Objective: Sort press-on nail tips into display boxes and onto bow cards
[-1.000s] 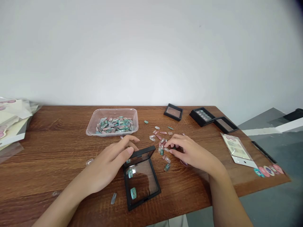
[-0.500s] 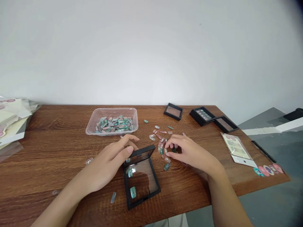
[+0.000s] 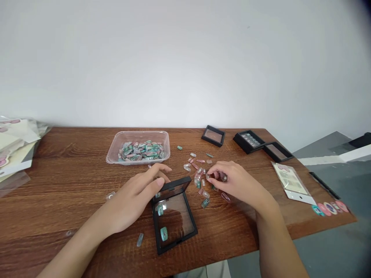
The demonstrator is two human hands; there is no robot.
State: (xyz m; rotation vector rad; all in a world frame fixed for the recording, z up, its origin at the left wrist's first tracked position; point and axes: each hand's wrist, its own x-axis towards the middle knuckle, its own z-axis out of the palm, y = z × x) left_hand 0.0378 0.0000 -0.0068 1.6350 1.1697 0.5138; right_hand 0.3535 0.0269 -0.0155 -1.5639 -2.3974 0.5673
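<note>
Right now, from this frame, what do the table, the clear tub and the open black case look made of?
The table looks like wood or wood-grain laminate: brown grain with a soft sheen, though the look doesn't settle which. The tub looks like thin, glossy clear plastic, since the pieces show through its walls. The case seems to have a matte black plastic frame around a clear window, probably film.

Both forearms (image 3: 78, 239) are slim and bare; the left hand (image 3: 130, 197) and right hand (image 3: 234, 183) have short, rounded fingernails. Pale cloth (image 3: 216, 270) shows at six o'clock.
</note>
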